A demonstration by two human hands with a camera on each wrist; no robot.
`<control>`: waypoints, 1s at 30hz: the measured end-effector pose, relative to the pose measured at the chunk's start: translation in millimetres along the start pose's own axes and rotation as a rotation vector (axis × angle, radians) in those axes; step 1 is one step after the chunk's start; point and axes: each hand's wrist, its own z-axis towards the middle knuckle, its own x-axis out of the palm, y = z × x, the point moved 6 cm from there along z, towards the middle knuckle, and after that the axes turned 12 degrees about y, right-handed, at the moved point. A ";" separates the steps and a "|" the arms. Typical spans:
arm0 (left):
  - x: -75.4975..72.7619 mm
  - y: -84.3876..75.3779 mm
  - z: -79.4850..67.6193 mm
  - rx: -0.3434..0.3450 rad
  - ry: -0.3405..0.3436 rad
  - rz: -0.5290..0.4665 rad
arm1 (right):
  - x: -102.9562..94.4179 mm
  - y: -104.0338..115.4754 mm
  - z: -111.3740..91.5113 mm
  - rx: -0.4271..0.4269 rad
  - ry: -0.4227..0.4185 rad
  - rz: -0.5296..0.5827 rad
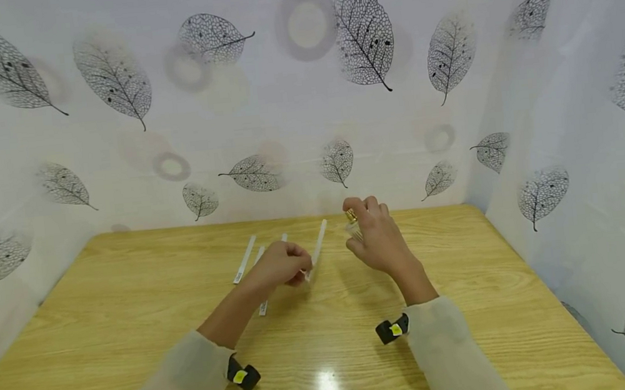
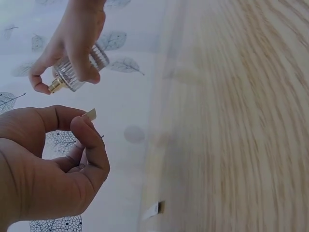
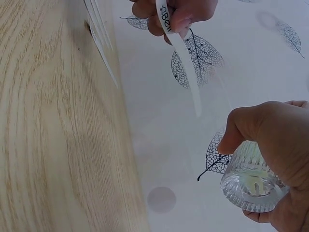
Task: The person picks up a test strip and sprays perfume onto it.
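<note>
My left hand (image 1: 281,264) pinches a white perfume test strip (image 1: 320,239) near its lower end, between thumb and fingertips. The strip points up and away, and dark lettering shows by the thumb in the right wrist view. Across from it, my right hand (image 1: 380,239) grips a ribbed clear glass perfume bottle (image 3: 253,183) with a gold spray top (image 2: 57,85). One finger rests on top of the sprayer. The sprayer is turned toward the strip, a small gap apart. Both hands are held above the wooden table.
Several more white strips lie on the wooden table (image 1: 133,325), one at the left (image 1: 244,261) and others partly hidden behind my left hand and forearm. A pale curtain with leaf prints (image 1: 282,110) rises at the table's back edge and sides.
</note>
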 end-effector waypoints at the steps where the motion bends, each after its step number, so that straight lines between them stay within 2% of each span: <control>1: 0.7 -1.6 -0.2 0.004 0.000 -0.009 | 0.0 0.2 -0.2 -0.001 0.000 0.000; 14: 9.5 -17.5 -5.1 0.049 0.015 -0.072 | -2.1 2.0 -1.9 -0.035 -0.061 0.009; 30: 16.9 -29.5 -15.4 0.090 0.038 -0.050 | -3.8 3.1 -1.4 -0.052 -0.111 -0.028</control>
